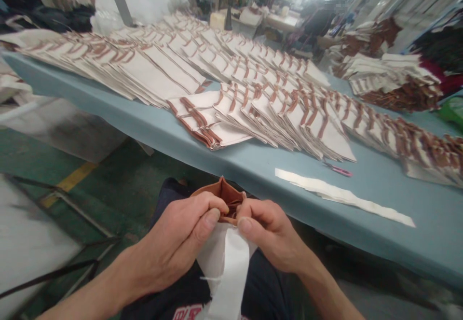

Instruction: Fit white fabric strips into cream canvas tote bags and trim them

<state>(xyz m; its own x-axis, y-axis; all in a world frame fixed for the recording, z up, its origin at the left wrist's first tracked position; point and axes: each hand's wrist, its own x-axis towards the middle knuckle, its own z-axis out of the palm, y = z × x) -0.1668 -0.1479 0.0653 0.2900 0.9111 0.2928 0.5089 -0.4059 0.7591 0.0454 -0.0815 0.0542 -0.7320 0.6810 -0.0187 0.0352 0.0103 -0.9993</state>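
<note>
Over my lap, a cream fabric pouch [209, 250] with a brown lining is held with its mouth up. My left hand [181, 233] pinches the near rim from the left, fingertips inside the opening and thumb outside. From the right, my right hand [271, 230] grips the same rim close beside it, fingers curled over the edge. A white fabric strip [235, 267] hangs down the pouch's near side, below the fingers. The inside of the pouch is mostly dark brown folds, and its lower end is out of sight.
A blue-covered table [260, 170] spans ahead, bearing rows of overlapping cream pieces [159, 66] with brown edging. Thread snips [338, 169] with pink handles and cream strips [343, 195] lie near its edge. A stack of cloth [394, 78] stands back right; a person [318, 20] is beyond.
</note>
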